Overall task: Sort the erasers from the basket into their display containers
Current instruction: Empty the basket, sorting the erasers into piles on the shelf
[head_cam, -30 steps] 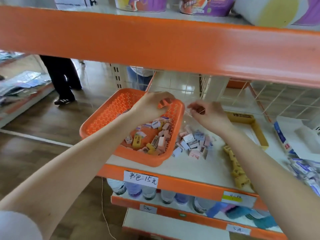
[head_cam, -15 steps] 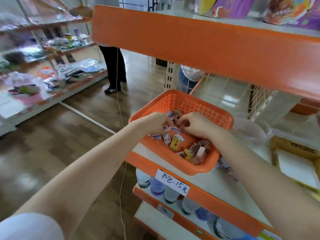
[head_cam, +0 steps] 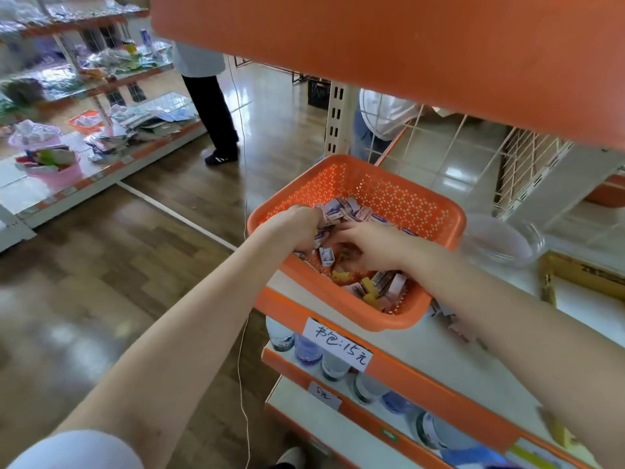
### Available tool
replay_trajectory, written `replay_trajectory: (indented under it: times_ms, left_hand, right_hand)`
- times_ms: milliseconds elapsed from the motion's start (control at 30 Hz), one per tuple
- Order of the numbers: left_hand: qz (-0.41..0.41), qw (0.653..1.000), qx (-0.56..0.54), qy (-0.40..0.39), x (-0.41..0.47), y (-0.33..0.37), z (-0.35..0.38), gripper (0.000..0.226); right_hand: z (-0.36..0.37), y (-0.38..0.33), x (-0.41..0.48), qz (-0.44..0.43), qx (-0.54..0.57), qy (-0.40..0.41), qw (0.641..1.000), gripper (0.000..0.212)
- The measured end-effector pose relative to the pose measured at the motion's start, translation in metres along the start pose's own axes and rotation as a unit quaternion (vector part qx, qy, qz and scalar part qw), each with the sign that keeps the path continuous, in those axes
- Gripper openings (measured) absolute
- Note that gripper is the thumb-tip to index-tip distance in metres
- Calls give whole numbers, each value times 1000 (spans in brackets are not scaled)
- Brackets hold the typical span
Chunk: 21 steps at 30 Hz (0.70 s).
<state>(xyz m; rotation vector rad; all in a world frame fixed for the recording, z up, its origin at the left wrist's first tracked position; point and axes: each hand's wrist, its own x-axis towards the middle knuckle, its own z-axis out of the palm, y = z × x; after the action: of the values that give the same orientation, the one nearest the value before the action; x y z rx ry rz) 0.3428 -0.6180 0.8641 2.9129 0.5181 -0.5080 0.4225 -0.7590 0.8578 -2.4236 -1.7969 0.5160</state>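
Observation:
An orange perforated basket sits at the left end of the white shelf, its corner jutting over the shelf edge. Several small boxed erasers in purple, pink and yellow lie inside it. My left hand is in the basket with curled fingers gripping a bunch of erasers. My right hand reaches in beside it, fingers bent down among the erasers; what it holds is hidden. A clear plastic round container stands right of the basket, and a yellow cardboard display box lies further right.
An orange shelf board hangs low overhead. A few erasers lie on the shelf by the basket. Bottles fill the shelf below. Two people stand in the aisle behind, one by a cluttered shelf unit.
My view swung left and down. The right hand came from the shelf into the basket and now digs deeper among the erasers. The left hand went from the basket rim to gripping erasers.

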Motion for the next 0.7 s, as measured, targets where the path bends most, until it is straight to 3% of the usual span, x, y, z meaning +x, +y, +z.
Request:
replay_trajectory:
  times_ms: [300, 567, 700]
  left_hand:
    - [0, 999, -9, 32, -4, -1, 1, 37]
    - [40, 998, -21, 44, -7, -2, -1, 36]
    - [41, 997, -44, 47, -7, -3, -2, 46]
  right_hand:
    - [4, 2, 0, -24, -22, 14, 999, 20]
    - [4, -1, 0, -35, 9, -43, 998, 45]
    - [4, -3, 2, -39, -34, -48, 998, 30]
